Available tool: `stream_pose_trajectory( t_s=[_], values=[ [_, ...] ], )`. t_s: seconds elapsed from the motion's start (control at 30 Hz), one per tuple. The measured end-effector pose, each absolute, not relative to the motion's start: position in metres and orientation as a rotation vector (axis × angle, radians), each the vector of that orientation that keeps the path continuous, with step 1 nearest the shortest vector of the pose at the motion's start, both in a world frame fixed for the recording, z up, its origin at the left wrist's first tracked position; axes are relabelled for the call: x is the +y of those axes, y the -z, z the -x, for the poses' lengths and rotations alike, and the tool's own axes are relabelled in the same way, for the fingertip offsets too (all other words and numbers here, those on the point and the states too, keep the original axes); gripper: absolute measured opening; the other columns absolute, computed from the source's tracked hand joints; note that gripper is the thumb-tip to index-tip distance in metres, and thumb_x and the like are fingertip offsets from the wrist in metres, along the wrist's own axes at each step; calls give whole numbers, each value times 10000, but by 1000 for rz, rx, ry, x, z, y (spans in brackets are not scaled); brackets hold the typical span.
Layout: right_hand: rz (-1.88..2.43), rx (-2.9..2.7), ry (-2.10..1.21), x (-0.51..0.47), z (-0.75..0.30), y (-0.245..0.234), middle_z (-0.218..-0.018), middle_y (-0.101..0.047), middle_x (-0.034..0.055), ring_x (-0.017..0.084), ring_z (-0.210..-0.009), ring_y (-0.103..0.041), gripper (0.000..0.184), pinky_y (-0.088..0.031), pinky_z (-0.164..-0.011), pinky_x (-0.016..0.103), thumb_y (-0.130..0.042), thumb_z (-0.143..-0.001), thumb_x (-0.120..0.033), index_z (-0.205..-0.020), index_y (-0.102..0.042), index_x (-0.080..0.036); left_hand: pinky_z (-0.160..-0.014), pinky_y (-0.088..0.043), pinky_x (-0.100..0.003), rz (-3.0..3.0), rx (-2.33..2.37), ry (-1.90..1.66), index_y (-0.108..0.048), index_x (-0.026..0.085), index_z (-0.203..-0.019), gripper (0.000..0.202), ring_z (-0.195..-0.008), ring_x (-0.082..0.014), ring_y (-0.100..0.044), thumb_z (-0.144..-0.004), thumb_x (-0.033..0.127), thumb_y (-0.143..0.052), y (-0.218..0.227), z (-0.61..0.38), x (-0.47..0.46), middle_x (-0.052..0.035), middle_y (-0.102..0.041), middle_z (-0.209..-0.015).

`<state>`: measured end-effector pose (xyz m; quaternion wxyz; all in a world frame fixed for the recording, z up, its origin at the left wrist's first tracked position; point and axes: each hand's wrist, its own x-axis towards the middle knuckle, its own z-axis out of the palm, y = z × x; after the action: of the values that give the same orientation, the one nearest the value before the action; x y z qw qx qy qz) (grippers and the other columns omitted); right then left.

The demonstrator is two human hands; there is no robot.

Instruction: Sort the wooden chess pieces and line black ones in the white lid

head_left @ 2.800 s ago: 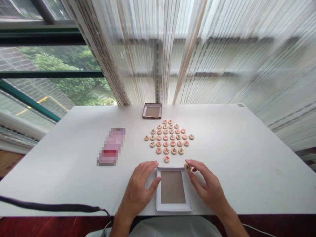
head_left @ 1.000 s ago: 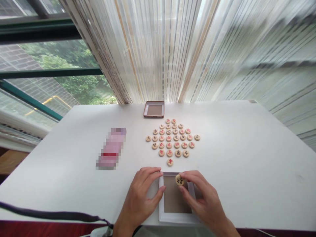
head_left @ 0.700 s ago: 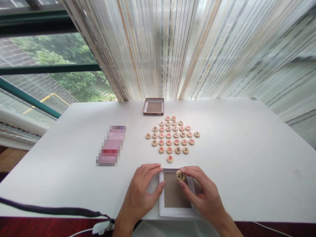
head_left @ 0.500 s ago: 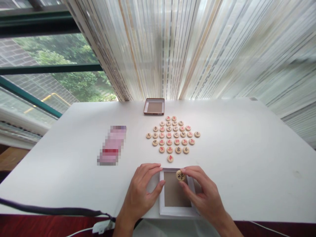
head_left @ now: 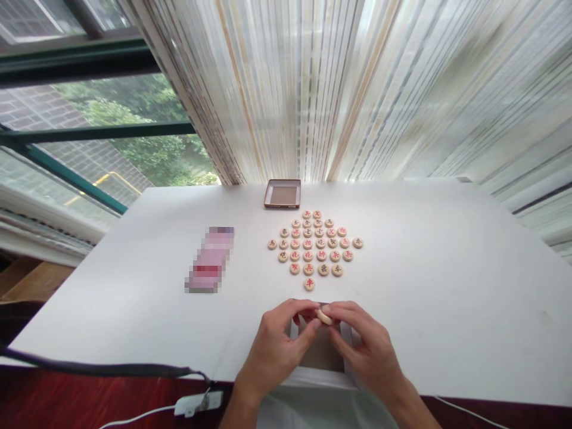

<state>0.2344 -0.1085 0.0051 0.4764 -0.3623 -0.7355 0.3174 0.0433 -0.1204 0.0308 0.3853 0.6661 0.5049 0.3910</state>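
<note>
A round wooden chess piece [head_left: 324,316] is pinched between the fingertips of my left hand [head_left: 281,348] and my right hand [head_left: 364,348], seen edge-on. Both hands hover over a shallow white box [head_left: 322,357] with a brown floor at the table's near edge; they hide most of it. Beyond the hands, several wooden chess pieces [head_left: 315,247] with red or black characters lie face up in a cluster.
A brown-rimmed box lid [head_left: 282,193] lies at the far side of the white table [head_left: 438,286]. A pink blurred packet [head_left: 210,259] rests to the left. A black cable [head_left: 98,369] runs along the near left edge. Striped curtains hang behind.
My left hand left the box's rim and joined the right on the piece. The piece has turned from face up to edge-on, and the view shifted slightly.
</note>
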Motion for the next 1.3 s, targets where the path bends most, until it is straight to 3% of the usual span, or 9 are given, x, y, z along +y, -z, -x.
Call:
stream_pose_trajectory(
  t_s=[0.27, 0.43, 0.67, 0.87, 1.07, 1.2, 1.3],
  values=[
    [838, -1861, -809, -110, -236, -2, -1145, -702, 79, 190, -1052, -675, 408, -574, -891, 307, -524, -950, -41, -1285, -612, -255, -831, -541, -301, -1909, 1276, -1135, -671, 249, -1158, 267, -858, -159, -660, -908, 157, -694, -31, -45, -122, -26, -727, -992],
    [849, -1902, -849, -111, -236, 3, -1188, -679, 92, 199, -1088, -652, 408, -557, -917, 331, -501, -973, -73, -1333, -575, -252, -874, -538, -323, -2062, 1245, -1216, -687, 258, -1111, 265, -988, -185, -662, -896, 104, -693, -27, -41, -121, -42, -717, -1071],
    [937, -1806, -905, -111, -236, -2, -1007, -703, 32, 167, -904, -680, 240, -562, -804, 276, -591, -940, -128, -1140, -624, -256, -754, -526, -338, -2027, 1317, -1140, -638, 242, -1058, 196, -781, -174, -637, -895, 139, -675, -24, -39, -125, -13, -703, -890],
    [955, -1803, -800, -112, -235, -6, -985, -653, 54, 176, -885, -658, 282, -562, -771, 290, -576, -927, -102, -1161, -650, -241, -1009, -490, -441, -2153, 1382, -1000, -616, 234, -1192, 304, -1166, -256, -589, -900, 158, -650, -20, -14, -122, -91, -664, -1210],
    [1006, -1813, -778, -111, -236, -4, -1008, -639, 66, 181, -902, -660, 273, -569, -780, 292, -574, -946, -126, -1178, -659, -241, -1017, -489, -456, -2231, 1446, -890, -612, 237, -1201, 312, -1173, -264, -599, -894, 191, -647, -12, -1, -125, -84, -685, -1220],
    [1004, -1832, -809, -109, -238, -4, -1076, -674, 71, 195, -989, -671, 249, -569, -866, 309, -554, -971, -144, -1181, -640, -246, -1048, -466, -476, -2246, 1444, -903, -572, 237, -1261, 378, -1227, -264, -573, -895, 145, -600, -11, -3, -127, -94, -642, -1341],
    [1018, -1853, -811, -108, -239, -8, -1096, -694, 70, 198, -1017, -680, 243, -568, -896, 314, -518, -992, -153, -1188, -627, -247, -1041, -467, -484, -2252, 1428, -888, -576, 239, -1266, 378, -1209, -267, -588, -901, 141, -588, -10, -4, -127, -92, -655, -1328]
  ],
)
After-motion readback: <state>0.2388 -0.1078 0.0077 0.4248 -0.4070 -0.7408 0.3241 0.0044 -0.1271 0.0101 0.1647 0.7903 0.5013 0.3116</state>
